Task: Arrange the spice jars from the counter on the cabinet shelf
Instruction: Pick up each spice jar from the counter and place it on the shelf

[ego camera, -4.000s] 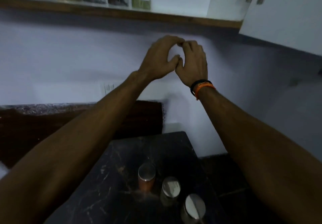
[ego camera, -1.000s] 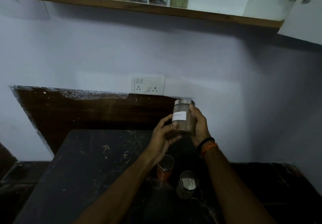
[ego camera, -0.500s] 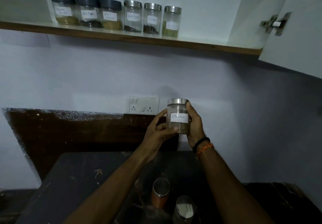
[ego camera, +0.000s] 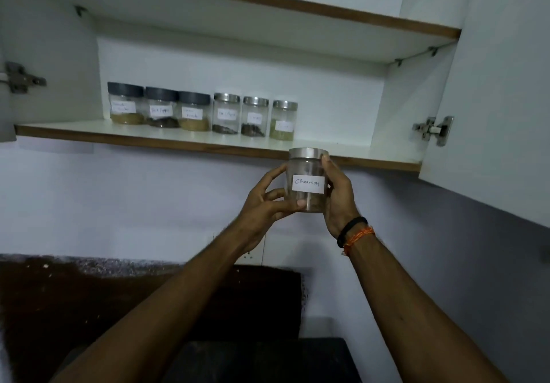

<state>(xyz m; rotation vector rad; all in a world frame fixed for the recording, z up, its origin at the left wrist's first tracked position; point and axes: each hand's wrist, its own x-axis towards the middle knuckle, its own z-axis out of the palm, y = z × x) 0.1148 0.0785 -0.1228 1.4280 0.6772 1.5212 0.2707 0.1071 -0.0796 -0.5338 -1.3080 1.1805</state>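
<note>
Both hands hold a clear jar with a steel lid and a white label reading "Cinnamon" (ego camera: pixel 306 183), upright, just below the front edge of the cabinet shelf (ego camera: pixel 351 152). My left hand (ego camera: pixel 265 204) grips its left side and base; my right hand (ego camera: pixel 337 195) wraps its right side. On the shelf stands a row of several labelled spice jars (ego camera: pixel 193 113): three with dark lids on the left, three with steel lids on the right. The rightmost shelf jar (ego camera: pixel 282 120) stands up and left of the held jar.
The open cabinet door (ego camera: pixel 503 91) hangs at the right with a hinge (ego camera: pixel 433 129). A second shelf (ego camera: pixel 297 4) runs above. The dark counter (ego camera: pixel 262 359) shows at the bottom behind my arms, with a brown backsplash (ego camera: pixel 59 299) at left. Bare shelf lies right of the row.
Both hands have lifted the cinnamon jar from counter height up to the shelf edge. My view has tilted upward, so the jars on the counter are out of sight.
</note>
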